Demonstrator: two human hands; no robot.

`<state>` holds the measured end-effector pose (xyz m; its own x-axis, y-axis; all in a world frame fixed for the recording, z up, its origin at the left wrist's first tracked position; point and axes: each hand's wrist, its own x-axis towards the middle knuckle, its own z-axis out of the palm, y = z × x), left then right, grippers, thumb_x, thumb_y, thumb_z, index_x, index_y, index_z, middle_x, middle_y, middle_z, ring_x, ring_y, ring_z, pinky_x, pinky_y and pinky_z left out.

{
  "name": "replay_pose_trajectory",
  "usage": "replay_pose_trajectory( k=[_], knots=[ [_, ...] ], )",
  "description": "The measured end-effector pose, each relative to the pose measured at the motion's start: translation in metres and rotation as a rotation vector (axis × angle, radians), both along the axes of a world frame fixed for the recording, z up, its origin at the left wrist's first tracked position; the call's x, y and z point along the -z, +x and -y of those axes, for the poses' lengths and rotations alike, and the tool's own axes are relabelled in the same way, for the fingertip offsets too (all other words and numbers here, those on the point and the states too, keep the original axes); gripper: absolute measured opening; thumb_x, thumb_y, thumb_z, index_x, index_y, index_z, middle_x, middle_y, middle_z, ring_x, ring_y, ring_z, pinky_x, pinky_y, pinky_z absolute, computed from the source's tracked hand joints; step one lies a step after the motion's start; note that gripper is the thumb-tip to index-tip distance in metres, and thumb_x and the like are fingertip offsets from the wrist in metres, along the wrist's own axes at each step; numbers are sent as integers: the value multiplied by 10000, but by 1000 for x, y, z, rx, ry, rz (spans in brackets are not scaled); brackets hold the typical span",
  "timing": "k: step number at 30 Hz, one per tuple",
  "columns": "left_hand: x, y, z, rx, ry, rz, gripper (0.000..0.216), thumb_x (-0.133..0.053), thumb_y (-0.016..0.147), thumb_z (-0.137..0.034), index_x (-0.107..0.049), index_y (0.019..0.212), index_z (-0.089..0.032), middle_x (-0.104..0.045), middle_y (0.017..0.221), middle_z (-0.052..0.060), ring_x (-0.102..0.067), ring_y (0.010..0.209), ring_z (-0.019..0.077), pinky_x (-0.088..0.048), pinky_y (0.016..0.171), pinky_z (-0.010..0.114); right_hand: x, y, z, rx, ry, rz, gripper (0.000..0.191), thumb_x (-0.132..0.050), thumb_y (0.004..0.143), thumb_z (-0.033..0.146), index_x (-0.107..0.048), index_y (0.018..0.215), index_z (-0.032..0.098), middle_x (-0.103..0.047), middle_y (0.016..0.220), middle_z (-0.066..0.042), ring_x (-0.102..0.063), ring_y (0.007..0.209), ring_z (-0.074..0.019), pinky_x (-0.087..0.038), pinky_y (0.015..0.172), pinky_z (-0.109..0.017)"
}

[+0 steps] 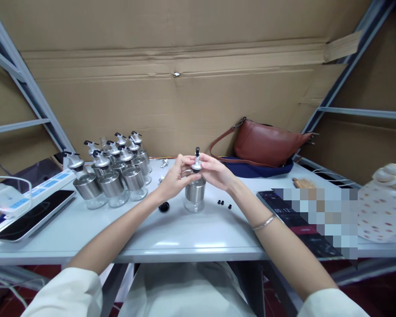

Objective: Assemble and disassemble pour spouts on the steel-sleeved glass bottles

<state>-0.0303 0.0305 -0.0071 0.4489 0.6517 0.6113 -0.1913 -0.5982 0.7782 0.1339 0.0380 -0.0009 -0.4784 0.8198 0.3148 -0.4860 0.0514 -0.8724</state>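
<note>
A glass bottle (pixel 194 193) with a steel band stands upright on the table in front of me. On its neck sits a silver pourer cap (pixel 196 165) with a black spout tip. My left hand (pixel 178 174) grips the cap from the left, thumb in front. From the right, my right hand (pixel 218 171) has its fingers closed on the same cap. A round black cap (pixel 164 207) lies left of the bottle, and several small black plugs (pixel 222 202) lie to its right. Part of the bottle's neck is hidden by my fingers.
Several similar capped bottles (pixel 110 185) stand grouped at the left. Near them are a power strip (pixel 42 189) and a tablet-like device (pixel 36 215). A brown bag (pixel 270 143) rests at the back right. A dark screen (pixel 303 229), partly blurred out, lies at the right.
</note>
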Motion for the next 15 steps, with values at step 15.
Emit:
replay_pose_trajectory(
  k=[15],
  knots=[
    [-135,-26,-28,-391,324,-505,865,-671,651,-119,-246,1391,-261,-605,1009,34,-628,821,185,-456,843,360,1,12,-11,331,-106,-56,283,-569,783,491,-661,891,246,-678,966,-30,-600,933,-188,-463,817,-337]
  ],
)
